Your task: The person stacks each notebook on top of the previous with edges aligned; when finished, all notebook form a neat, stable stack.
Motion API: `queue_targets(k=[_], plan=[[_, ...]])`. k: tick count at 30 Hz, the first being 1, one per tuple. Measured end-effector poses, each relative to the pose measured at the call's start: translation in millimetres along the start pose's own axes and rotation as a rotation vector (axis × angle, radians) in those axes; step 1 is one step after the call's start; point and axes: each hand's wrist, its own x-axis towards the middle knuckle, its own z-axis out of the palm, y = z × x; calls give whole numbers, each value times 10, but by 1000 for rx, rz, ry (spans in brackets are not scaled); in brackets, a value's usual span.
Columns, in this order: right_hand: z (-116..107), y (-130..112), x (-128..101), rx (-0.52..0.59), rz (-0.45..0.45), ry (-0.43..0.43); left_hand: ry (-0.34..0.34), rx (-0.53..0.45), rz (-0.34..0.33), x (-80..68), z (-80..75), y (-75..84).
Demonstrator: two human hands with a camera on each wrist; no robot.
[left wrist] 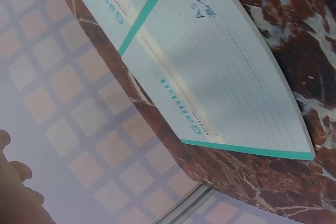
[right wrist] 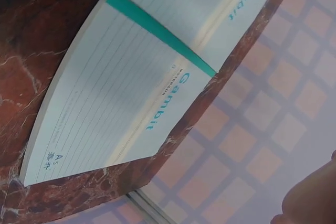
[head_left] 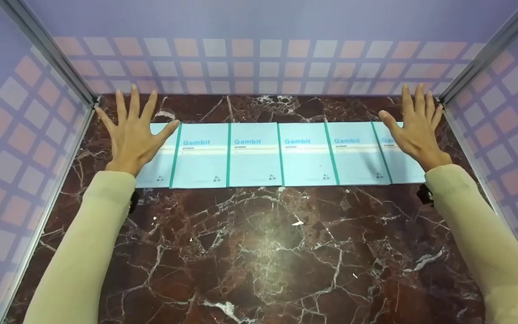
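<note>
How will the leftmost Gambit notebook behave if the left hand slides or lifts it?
The leftmost notebook looks thin and soft-covered, so it would probably flex when lifted by one edge. Lying flat on the polished marble table, it likely slides easily under the left hand. Its edge appears to overlap the neighbouring notebook, which may drag along.

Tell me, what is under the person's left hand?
The left hand lies spread over the leftmost notebook in a row of pale blue ones on the marble table. Its lower cover shows; its title is hidden by the hand. Whether the palm touches it cannot be told.
</note>
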Motion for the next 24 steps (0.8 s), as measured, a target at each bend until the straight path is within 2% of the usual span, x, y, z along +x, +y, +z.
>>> queue_targets(k=[6,10,15,24], plan=[[-18,-98,28,193,-13,50,31,-145,23,32,-18,118],[-22,-179,32,308,1,52,34,-246,51,61,-10,224],[-7,-302,11,367,39,43,34,-305,92,103,19,328],[82,-541,104,518,35,63,69,-498,102,101,78,430]])
